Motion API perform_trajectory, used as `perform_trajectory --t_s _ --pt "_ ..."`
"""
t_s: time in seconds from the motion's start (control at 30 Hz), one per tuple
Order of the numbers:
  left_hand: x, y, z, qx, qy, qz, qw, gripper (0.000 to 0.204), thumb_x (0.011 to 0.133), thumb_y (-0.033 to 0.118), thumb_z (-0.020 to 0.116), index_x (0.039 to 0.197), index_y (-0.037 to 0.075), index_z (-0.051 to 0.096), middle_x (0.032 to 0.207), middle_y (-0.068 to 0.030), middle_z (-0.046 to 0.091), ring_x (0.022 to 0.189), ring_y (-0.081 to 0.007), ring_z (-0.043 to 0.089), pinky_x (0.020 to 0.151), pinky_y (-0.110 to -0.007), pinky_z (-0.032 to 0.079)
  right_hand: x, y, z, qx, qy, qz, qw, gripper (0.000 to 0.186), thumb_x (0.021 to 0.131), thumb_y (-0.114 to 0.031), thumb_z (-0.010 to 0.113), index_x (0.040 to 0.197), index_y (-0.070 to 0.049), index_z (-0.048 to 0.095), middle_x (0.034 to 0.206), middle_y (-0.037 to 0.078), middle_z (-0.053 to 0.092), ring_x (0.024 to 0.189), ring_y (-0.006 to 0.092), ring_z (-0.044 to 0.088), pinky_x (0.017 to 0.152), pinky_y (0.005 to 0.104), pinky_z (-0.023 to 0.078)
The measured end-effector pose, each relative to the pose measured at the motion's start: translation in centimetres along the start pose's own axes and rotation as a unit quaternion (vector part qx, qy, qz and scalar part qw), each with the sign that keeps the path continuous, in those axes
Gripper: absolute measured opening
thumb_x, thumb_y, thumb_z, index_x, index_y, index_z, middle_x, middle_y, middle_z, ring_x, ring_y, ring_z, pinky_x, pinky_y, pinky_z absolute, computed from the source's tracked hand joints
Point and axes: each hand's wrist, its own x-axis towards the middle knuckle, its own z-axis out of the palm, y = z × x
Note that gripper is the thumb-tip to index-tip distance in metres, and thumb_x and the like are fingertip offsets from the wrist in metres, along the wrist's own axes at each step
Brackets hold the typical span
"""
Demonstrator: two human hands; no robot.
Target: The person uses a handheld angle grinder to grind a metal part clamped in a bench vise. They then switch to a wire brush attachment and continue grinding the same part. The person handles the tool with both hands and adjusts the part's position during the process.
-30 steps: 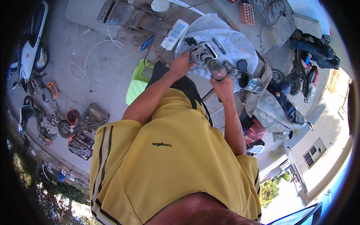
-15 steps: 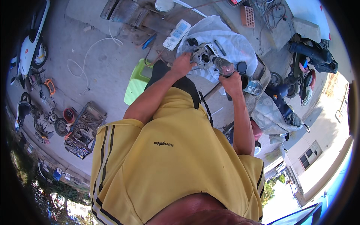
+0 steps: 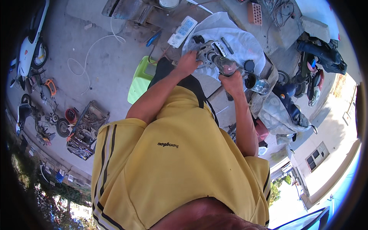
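My left hand (image 3: 188, 63) grips the near left edge of a grey metal engine casting (image 3: 206, 50) with openings in it. My right hand (image 3: 232, 82) is closed around the handle of a power drill (image 3: 226, 67) with a dark nose and a reddish body. The drill's nose points into the casting or rests against it; its tip is hidden. Under the casting a white plastic sheet (image 3: 251, 45) is spread. On the sheet lie a dark rod (image 3: 227, 45), a small black part (image 3: 198, 39) and a round black piece (image 3: 249, 65).
A white power strip (image 3: 183, 32) lies beyond my left hand, near a green plastic stool (image 3: 140, 82). A bluish metal cylinder (image 3: 260, 85) lies right of the drill. Farther out are a brick (image 3: 254, 13), a crate of parts (image 3: 89, 128) and a white scooter (image 3: 28, 53).
The drill has shifted slightly left and its nose now covers more of the casting's middle. My right hand moved with it, slightly left and down. My left hand keeps its hold.
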Motion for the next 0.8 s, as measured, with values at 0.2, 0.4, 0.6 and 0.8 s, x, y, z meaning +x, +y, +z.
perform_trajectory --t_s 0.2,0.4,0.6,0.8 --pt "0.4 -0.2 0.4 -0.008 0.024 0.011 1.0 0.056 0.084 0.028 0.08 0.127 -0.002 0.059 0.119 -0.026 0.065 0.114 -0.0441 0.063 0.096 -0.049 0.051 1.1 0.0 -0.3 -0.001 -0.013 0.019 1.0 0.038 0.07 -0.024 0.074 0.085 0.01 0.07 0.077 0.026 0.071 0.079 0.0386 0.074 0.075 0.0432 0.056" --pt "0.3 -0.1 0.1 -0.014 0.023 0.018 0.999 0.057 0.084 0.027 0.08 0.127 -0.003 0.059 0.12 -0.0257 0.066 0.114 -0.044 0.063 0.097 -0.049 0.051 0.5 0.7 0.8 0.113 -0.003 0.017 0.993 0.03 0.071 -0.021 0.075 0.081 0.006 0.072 0.069 0.015 0.071 0.065 0.0218 0.072 0.066 0.0363 0.055" --pt "0.3 0.0 0.1 -0.01 0.024 0.018 0.999 0.057 0.083 0.027 0.081 0.127 -0.002 0.059 0.121 -0.0259 0.066 0.114 -0.0437 0.062 0.098 -0.048 0.051 0.7 2.1 1.4 0.112 0.02 0.003 0.994 0.03 0.07 -0.022 0.075 0.082 0.006 0.072 0.068 0.014 0.07 0.064 0.0207 0.07 0.066 0.0362 0.055" --pt "0.7 -0.8 0.9 -0.016 0.029 0.022 0.999 0.059 0.083 0.027 0.081 0.129 -0.002 0.059 0.122 -0.0261 0.065 0.115 -0.0433 0.062 0.1 -0.048 0.05 0.6 -0.4 0.2 -0.031 0.014 -0.012 0.999 0.039 0.07 -0.026 0.073 0.086 0.01 0.071 0.083 0.029 0.071 0.085 0.0433 0.072 0.079 0.0468 0.056"
